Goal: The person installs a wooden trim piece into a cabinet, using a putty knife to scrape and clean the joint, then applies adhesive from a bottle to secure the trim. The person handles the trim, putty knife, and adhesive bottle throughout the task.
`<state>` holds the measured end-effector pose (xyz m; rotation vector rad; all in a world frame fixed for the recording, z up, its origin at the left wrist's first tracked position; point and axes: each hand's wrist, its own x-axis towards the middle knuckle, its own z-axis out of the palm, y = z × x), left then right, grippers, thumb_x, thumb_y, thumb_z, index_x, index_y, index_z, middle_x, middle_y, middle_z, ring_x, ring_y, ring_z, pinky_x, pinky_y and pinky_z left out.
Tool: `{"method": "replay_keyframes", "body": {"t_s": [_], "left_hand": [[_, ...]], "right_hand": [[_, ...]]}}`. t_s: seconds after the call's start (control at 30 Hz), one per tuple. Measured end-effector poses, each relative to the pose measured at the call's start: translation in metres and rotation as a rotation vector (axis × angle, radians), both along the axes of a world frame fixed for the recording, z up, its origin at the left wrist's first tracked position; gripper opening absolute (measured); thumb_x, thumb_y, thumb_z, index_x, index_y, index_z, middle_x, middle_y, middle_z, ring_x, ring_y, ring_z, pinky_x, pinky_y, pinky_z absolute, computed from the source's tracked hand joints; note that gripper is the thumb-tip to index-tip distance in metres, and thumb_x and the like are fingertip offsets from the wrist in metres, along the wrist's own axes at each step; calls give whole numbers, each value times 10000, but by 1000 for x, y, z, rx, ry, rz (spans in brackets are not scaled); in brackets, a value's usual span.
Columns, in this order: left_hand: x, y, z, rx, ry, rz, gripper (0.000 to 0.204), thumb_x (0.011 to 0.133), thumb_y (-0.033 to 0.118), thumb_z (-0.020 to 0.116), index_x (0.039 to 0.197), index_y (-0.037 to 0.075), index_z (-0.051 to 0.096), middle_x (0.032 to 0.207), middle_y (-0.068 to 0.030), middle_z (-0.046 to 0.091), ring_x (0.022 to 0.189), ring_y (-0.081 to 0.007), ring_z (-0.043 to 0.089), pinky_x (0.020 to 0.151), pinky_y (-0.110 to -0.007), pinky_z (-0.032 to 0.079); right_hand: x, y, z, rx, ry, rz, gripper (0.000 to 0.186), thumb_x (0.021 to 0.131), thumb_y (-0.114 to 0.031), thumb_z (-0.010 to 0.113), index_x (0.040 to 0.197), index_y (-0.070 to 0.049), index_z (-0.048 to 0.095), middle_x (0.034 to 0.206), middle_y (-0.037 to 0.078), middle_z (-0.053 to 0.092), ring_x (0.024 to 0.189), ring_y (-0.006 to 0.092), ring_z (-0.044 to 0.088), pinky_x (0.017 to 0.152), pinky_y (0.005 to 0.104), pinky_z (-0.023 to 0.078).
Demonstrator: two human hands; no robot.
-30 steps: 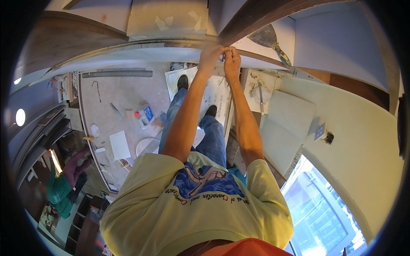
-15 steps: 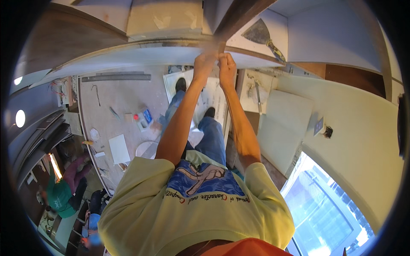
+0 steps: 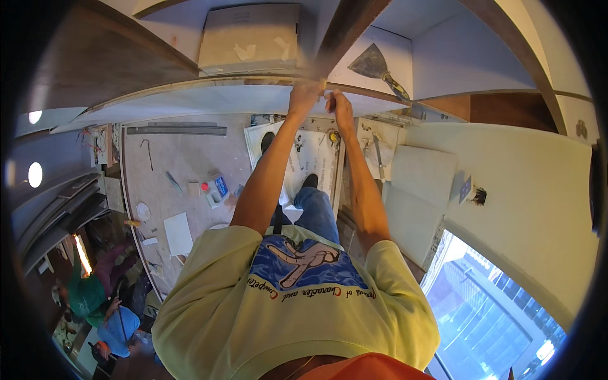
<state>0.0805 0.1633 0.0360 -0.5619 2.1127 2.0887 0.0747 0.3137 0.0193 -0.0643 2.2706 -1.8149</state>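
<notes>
Both my arms reach up to the front edge of a wooden cabinet (image 3: 354, 87), where an upright brown divider meets the shelf. My left hand (image 3: 306, 98) is closed at the foot of the divider, its fingertips blurred, so what it grips is hidden. Just right of it and a little lower, my right hand (image 3: 341, 109) has its fingers curled into a pinch; anything between them is too small to name. A putty knife (image 3: 379, 69) with a wide dark blade and a black-and-yellow handle lies on the shelf to the right of my hands.
A cardboard box (image 3: 250, 41) sits in the left cabinet bay. Below are a work surface (image 3: 183, 152) with a white-and-blue bottle (image 3: 215, 191), metal strips (image 3: 177, 129) and a white sheet (image 3: 178, 233). A window (image 3: 487, 304) is at lower right. Co-workers (image 3: 120, 329) are at lower left.
My right hand has come slightly down and away from my left, which stays at the divider. My view has shifted, showing more of the cabinet. A co-worker in blue shows more at lower left.
</notes>
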Motion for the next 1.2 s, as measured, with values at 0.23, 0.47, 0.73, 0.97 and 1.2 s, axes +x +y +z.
{"method": "replay_keyframes", "body": {"t_s": [0.23, 0.47, 0.73, 0.97, 1.2], "left_hand": [[5, 3, 14, 21, 6, -11, 232, 991, 187, 659, 1057, -20, 742, 963, -34, 733, 880, -100, 634, 800, -265, 491], [31, 5, 8, 47, 99, 12, 193, 992, 163, 654, 1036, -7, 734, 930, -21, 729, 860, -91, 636, 801, -261, 500], [105, 20, 76, -75, 218, 41, 183, 958, 157, 668, 998, -14, 719, 870, -70, 737, 791, -117, 658, 742, -284, 524], [135, 22, 110, 88, 225, 104, 213, 971, 183, 654, 997, -22, 709, 843, -62, 722, 750, -124, 651, 700, -288, 515], [136, 25, 117, 49, 204, 75, 232, 968, 225, 655, 968, -2, 702, 852, -58, 720, 762, -135, 649, 696, -310, 509]], "right_hand": [[-27, -28, -18, -339, -42, -138, 288, 1027, -305, 645, 1038, -25, 716, 845, -13, 645, 778, 73, 560, 741, 246, 479], [12, -29, 2, -278, 41, -227, 233, 1015, -265, 673, 1032, -37, 716, 866, -9, 644, 788, 78, 562, 692, 249, 476], [81, -15, 68, -493, -76, -160, 217, 1053, -269, 614, 1018, -75, 702, 916, -17, 657, 821, 73, 557, 745, 272, 466], [84, 8, 119, -274, -166, 65, 321, 1046, -405, 602, 1012, -101, 701, 873, -23, 633, 808, 91, 553, 771, 288, 464], [7, -4, 129, -314, -256, 169, 464, 1055, -472, 546, 1185, -40, 654, 871, 30, 633, 819, 180, 622, 799, 318, 498]]}}
